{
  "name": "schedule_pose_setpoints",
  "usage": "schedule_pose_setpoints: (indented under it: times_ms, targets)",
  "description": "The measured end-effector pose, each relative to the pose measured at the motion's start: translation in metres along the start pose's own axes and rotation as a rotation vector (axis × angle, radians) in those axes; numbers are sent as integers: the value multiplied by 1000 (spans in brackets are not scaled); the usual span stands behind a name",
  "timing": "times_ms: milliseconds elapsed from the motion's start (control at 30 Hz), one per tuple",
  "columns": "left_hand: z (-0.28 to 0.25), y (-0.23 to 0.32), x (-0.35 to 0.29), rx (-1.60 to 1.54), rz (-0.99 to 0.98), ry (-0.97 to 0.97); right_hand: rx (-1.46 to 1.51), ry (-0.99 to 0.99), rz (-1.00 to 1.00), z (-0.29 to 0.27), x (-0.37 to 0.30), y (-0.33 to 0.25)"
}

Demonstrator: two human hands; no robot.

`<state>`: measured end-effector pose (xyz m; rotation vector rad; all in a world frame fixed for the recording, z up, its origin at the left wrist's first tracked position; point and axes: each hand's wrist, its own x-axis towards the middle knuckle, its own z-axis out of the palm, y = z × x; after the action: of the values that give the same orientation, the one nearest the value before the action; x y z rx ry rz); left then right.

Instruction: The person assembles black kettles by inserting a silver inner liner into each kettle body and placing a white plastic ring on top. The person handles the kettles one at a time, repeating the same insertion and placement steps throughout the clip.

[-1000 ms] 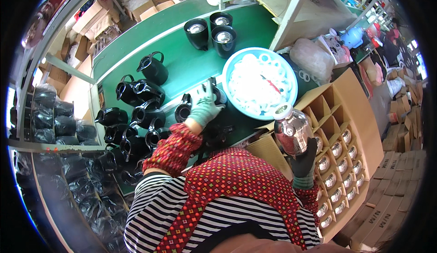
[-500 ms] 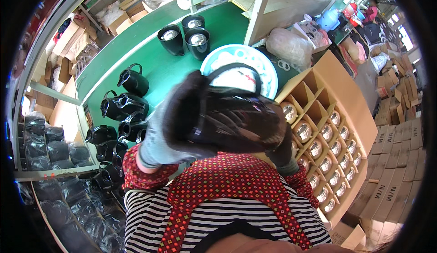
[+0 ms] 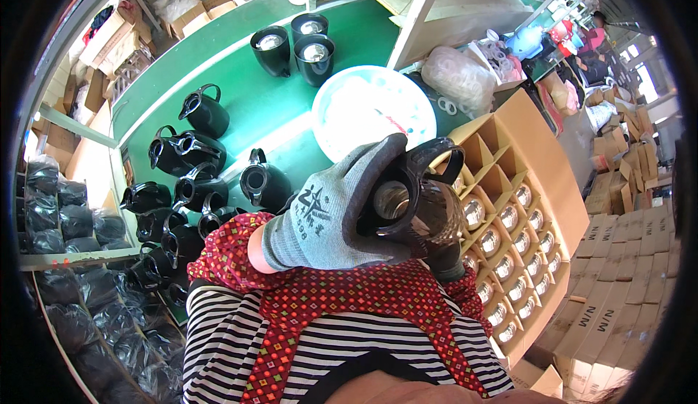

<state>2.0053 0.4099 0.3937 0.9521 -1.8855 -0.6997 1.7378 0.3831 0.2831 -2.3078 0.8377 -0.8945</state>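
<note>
My left hand [image 3: 331, 211], in a grey glove with a dark palm, is closed around a glossy black jug [image 3: 418, 179]. The jug is tilted, with its mouth toward me and its looped handle at the upper right. A shiny, silvery round neck [image 3: 392, 199] shows inside the mouth. My right hand [image 3: 445, 261], in a dark glove, is against the jug's lower right side; most of its fingers are hidden behind it. Another black jug [image 3: 265, 182] stands on the green bench just left of my left hand.
Several black jugs [image 3: 207, 113] stand at the left, and three dark cups with silvery tops [image 3: 314, 59] at the back. A pale round basin [image 3: 327, 106] lies beyond my hands. At the right, a divided carton [image 3: 542, 135] holds several silvery bulb-like pieces [image 3: 488, 241]. Stacked cartons [image 3: 607, 280] stand farther right.
The jug has turned from lying sideways to having its mouth toward me. My left hand has shifted right and lower, uncovering a jug on the bench.
</note>
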Motion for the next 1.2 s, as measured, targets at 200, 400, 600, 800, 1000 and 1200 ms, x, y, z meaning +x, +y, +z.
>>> schedule_pose_setpoints:
  times_ms: [200,400,600,800,1000,1200]
  targets:
    - [-4,-2,1,37,65,-19,-69,-98,-89,-10,21,-5]
    - [-13,-13,-5,77,93,-25,-89,-145,-33,-12,35,-3]
    - [-7,-83,-46,-287,-45,112,736,212,473,-9,21,12]
    - [-23,-147,-89,-639,-216,442,447,40,127,4,104,-28]
    - [-64,-238,-122,-97,-547,466,344,45,-137,82,216,-23]
    - [-110,-310,-112,77,-719,677,-135,-115,-506,211,320,84]
